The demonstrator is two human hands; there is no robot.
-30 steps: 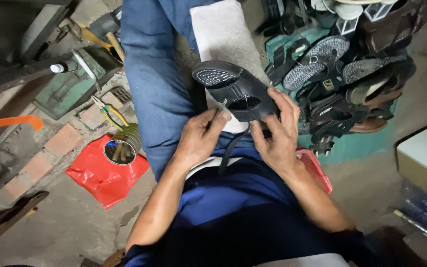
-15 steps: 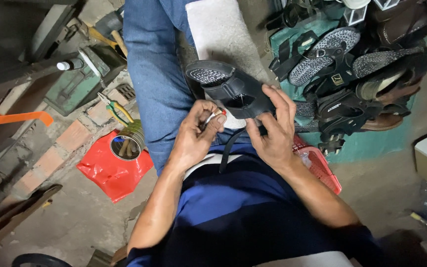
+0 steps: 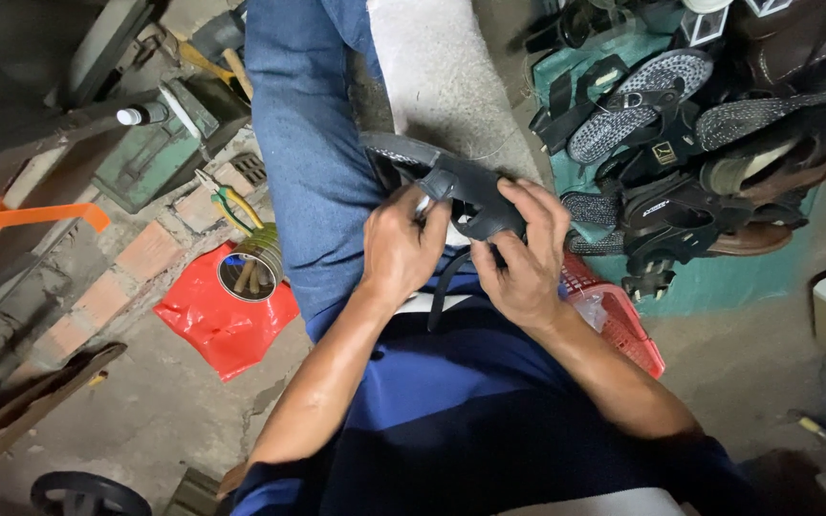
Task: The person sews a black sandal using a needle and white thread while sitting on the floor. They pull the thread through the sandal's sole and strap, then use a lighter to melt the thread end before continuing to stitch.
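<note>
My right hand (image 3: pixel 526 256) grips the black rubber sandal with a studded sole (image 3: pixel 451 186) on my lap, just above both hands; my left hand (image 3: pixel 402 247) pinches something small and pale against its strap. I'd judge steady bracing matters here. The strap looks thick and worn.

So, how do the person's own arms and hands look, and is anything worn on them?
Both forearms are bare; no sleeve shows on them. The left hand and the right hand wear no gloves. I see no ring, watch or bracelet. The body wears a dark blue top; the legs wear blue jeans.
</note>
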